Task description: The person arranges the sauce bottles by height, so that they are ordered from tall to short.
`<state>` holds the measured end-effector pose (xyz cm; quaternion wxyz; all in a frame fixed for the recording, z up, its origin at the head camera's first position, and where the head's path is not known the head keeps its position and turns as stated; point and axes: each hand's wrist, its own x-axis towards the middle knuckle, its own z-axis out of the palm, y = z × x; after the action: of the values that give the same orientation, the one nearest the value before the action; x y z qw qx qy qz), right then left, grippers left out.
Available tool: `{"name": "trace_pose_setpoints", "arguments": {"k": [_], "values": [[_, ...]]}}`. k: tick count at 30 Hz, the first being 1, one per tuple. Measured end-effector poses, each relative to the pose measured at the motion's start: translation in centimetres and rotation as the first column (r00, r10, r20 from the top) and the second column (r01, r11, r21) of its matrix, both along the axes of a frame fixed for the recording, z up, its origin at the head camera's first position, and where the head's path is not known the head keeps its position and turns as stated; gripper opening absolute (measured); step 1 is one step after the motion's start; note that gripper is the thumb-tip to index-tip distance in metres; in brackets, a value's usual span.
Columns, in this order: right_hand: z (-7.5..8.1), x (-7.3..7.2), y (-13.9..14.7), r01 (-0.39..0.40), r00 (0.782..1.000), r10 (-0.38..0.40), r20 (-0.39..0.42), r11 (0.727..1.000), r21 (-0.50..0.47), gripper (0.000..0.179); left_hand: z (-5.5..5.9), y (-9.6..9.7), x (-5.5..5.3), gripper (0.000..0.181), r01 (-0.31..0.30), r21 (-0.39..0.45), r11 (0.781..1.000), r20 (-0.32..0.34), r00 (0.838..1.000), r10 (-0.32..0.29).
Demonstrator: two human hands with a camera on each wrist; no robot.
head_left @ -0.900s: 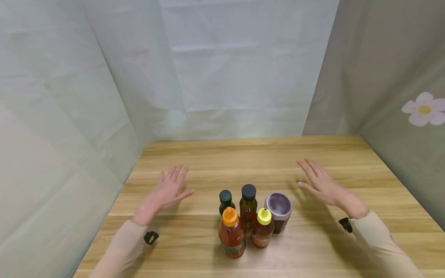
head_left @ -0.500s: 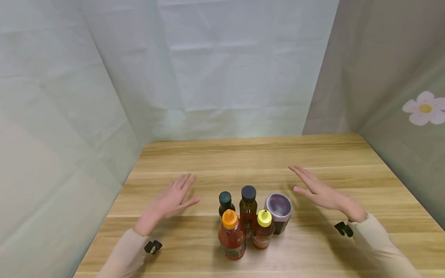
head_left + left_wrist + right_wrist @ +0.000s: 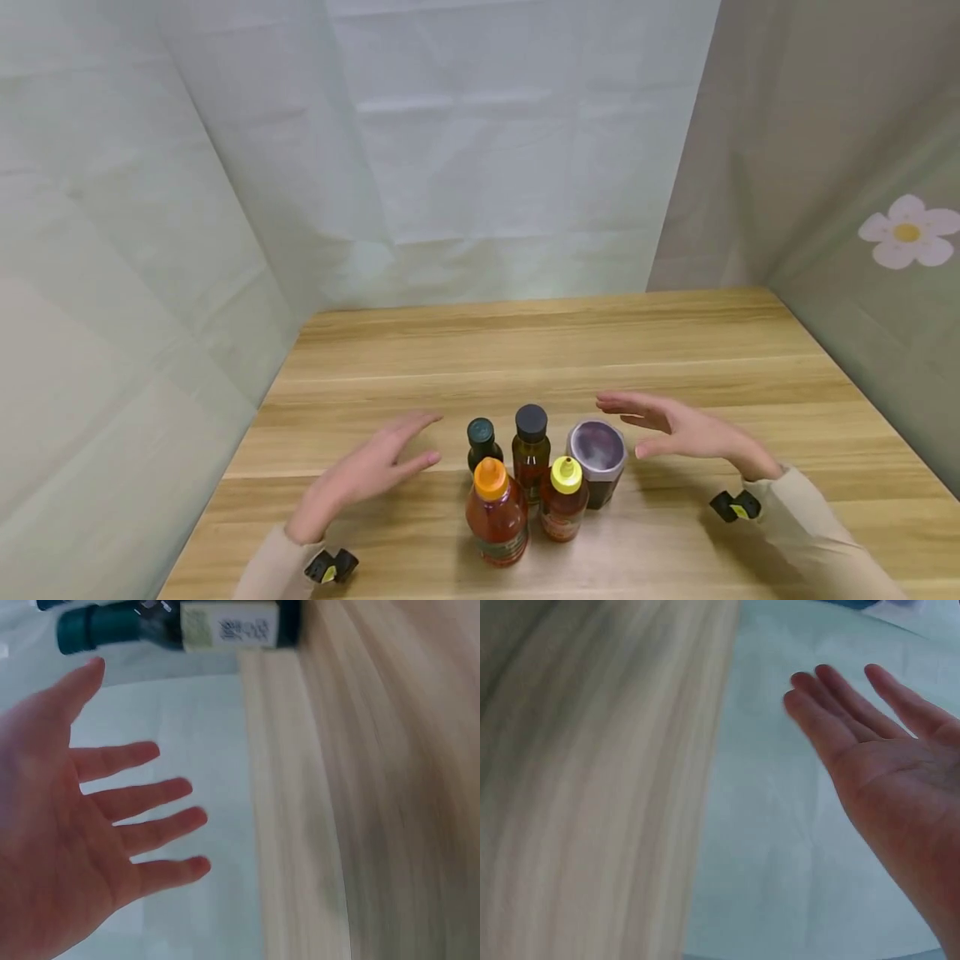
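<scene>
Green-capped bottle (image 3: 483, 443) nearest left grip (image 3: 367, 475), just inward of the thumb, apart. Orange-capped bottle (image 3: 498, 518) inward of left grip and nearer the body. Black-capped bottle (image 3: 531, 448) and yellow-capped bottle (image 3: 564, 505) between both grips. Purple-rimmed jar (image 3: 600, 478) just inward of right grip (image 3: 675, 429); contact unlikely, hard to judge from above. All upright on tabletop (image 3: 420, 354). Both grips empty, fingers loosely extended. Probably at the reach stage. Next: likely close in low from both sides, without toppling neighbours.
</scene>
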<state>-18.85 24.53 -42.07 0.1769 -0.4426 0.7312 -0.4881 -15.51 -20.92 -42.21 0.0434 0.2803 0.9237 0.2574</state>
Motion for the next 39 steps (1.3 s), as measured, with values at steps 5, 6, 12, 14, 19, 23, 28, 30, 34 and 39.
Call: {"name": "trace_pose_setpoints", "arguments": {"k": [5,6,12,14,19,23,28,30,34,39], "values": [[-0.3,0.0,-0.7,-0.025,0.997,0.029,0.068,0.998,-0.064,0.080,0.9,0.7,1.2,0.053,0.071,0.113,0.991,0.104,0.991,-0.083],[-0.4,0.0,-0.9,-0.026,0.996,0.032,0.082,0.997,-0.075,0.080,1.0,0.8,1.4,0.053,0.085,0.134,0.987,0.119,0.988,-0.101],[-0.9,0.0,-1.6,-0.064,0.992,0.077,0.096,0.990,-0.127,0.081,1.1,1.7,2.6,0.050,0.187,0.257,0.948,0.157,0.960,-0.232],[-1.0,0.1,-1.8,-0.068,0.993,0.079,0.087,0.990,-0.123,0.081,0.9,1.9,2.8,0.051,0.200,0.302,0.932,0.161,0.953,-0.257],[-1.2,0.4,-2.1,-0.036,0.994,0.045,0.101,0.995,-0.091,0.079,0.2,2.7,3.4,0.053,0.213,0.393,0.895,0.113,0.954,-0.277],[-1.2,0.4,-2.1,-0.017,0.995,0.025,0.101,0.997,-0.079,0.079,-0.3,3.3,3.6,0.059,0.249,0.461,0.852,0.103,0.939,-0.329],[-1.2,0.4,-2.1,-0.012,0.995,0.019,0.102,0.998,-0.069,0.079,-0.9,4.3,4.0,0.069,0.262,0.509,0.820,0.125,0.920,-0.372],[-1.2,0.4,-2.2,-0.014,0.995,0.020,0.099,0.998,-0.067,0.078,-1.2,4.6,4.1,0.072,0.264,0.516,0.815,0.131,0.916,-0.379],[-1.2,0.4,-2.3,-0.022,0.996,0.029,0.085,0.997,-0.072,0.078,-1.6,5.2,4.3,0.075,0.273,0.517,0.811,0.132,0.911,-0.391],[-1.2,0.5,-2.4,-0.032,0.996,0.039,0.082,0.996,-0.080,0.079,-1.9,5.8,4.6,0.075,0.274,0.542,0.794,0.120,0.910,-0.396]]}}
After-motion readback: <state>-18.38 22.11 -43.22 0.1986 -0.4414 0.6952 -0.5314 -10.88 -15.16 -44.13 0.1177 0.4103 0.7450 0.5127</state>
